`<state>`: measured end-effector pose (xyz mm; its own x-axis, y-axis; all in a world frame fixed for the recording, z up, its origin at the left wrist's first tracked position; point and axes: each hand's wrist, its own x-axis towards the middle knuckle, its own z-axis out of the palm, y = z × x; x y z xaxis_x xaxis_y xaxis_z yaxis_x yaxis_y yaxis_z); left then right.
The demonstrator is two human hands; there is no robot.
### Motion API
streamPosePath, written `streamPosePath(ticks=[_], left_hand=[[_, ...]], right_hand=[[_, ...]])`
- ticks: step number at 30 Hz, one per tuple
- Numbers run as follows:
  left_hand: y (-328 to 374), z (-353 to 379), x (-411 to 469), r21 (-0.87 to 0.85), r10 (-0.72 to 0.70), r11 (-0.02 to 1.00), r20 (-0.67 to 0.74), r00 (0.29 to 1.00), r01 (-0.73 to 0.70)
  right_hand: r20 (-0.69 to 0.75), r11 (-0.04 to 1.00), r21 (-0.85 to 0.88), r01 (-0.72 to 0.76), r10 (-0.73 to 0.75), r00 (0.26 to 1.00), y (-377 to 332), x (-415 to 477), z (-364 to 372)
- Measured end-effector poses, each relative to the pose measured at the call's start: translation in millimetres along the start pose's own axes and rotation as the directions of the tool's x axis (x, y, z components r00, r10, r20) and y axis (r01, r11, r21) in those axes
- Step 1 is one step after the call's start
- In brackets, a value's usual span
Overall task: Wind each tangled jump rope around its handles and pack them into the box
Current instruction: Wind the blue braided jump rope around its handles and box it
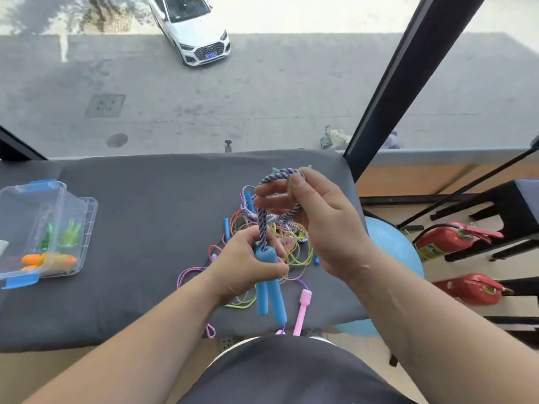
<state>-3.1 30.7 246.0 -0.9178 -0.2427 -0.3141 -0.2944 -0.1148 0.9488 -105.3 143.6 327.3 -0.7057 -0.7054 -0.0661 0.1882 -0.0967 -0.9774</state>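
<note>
The left hand (pixel 242 266) grips a pair of blue handles (pixel 269 293) side by side, fingers curled round their upper ends, just above the near part of the grey-covered bench (pixel 145 214); the blue-and-white braided rope (pixel 280 174) rises from the handle tops to the right hand (pixel 318 220), which pinches a loop of it between thumb and fingers, raised over the heap; the rest of that rope seems to drop into the tangle of thin coloured cords (pixel 291 249) beneath, though where it runs among them is hard to make out; a pink handle (pixel 304 309) lies at the bench's near edge; the clear box (pixel 17 199) stands well apart to the left, open, with green and orange handles inside

Winding looks barely begun; the main risk is that the trailing length is snagged in the heap, so each turn hauls other cords up and tightens knots; a hard tug could drag the pile and the pink handle over the near edge; a slack left grip would let the handles splay and the first turns slide off
</note>
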Motion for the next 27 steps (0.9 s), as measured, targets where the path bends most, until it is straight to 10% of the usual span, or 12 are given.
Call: streamPosePath(ticks=[13,17,20,27], left_hand=[[4,-12,4,-0.016,-0.028,1.000,-0.260,0.965,0.025],[19,-13,4,-0.358,-0.044,0.931,-0.303,0.952,-0.071],[33,-16,4,-0.513,-0.003,0.849,-0.249,0.969,-0.129],[54,-6,13,-0.661,0.039,0.731,-0.205,0.978,-0.168]], right_hand=[[-0.106,0.970,-0.208,0.125,-0.150,0.983,-6,-3,-41],[0.219,0.889,-0.451,-0.083,0.200,0.955,-3,-11,-68],[0.357,0.582,-0.813,0.008,0.488,0.797,13,-18,-72],[0.262,0.588,-0.808,-0.014,0.380,0.887,35,-37,-31]])
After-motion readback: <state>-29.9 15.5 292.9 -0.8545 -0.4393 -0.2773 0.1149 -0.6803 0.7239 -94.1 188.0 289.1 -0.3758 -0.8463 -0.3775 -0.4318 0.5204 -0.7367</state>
